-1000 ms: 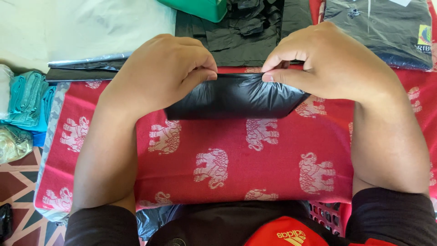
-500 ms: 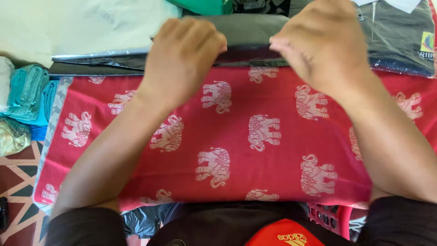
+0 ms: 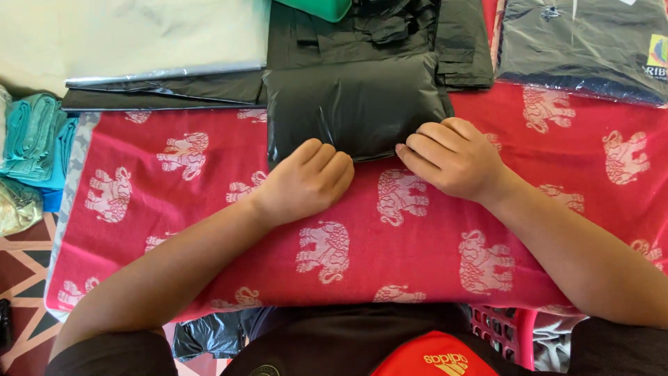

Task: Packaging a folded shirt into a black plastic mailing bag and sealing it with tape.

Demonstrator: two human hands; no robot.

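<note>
Nearest to me is my own dark top with a red panel (image 3: 431, 351), low in the frame. Just beyond it, at the lower right, the corner of a red plastic basket (image 3: 502, 329) shows under the cloth's near edge, and at the lower left a crumpled bit of black plastic (image 3: 205, 335) pokes out over the patterned floor (image 3: 21, 278).

A red cloth (image 3: 417, 244) printed with pale elephants covers the work surface from left to right. Both my forearms reach forward across it.

My left hand (image 3: 306, 182) lies palm down on the cloth, fingers close together and bent, their tips touching the near edge of a black bag (image 3: 351, 104). My right hand (image 3: 452, 159) sits just beside it to the right, fingers also narrow and curled, tips pressed on the same near edge. Neither hand wraps around the bag; they only press its edge.

The black bag is a filled, glossy, puffy packet lying flat, centred at the far side of the cloth, just past my fingertips.

To the far left lie folded teal cloths (image 3: 31, 136) with a gold bundle (image 3: 15, 205) below them. Behind the bag are more black bags (image 3: 362, 31), flat dark sheets (image 3: 167, 94) and a pale sheet (image 3: 132, 35) to their left, and a green thing (image 3: 316, 7) at the top edge. At the far right rests a dark garment in clear wrap (image 3: 577, 49).
</note>
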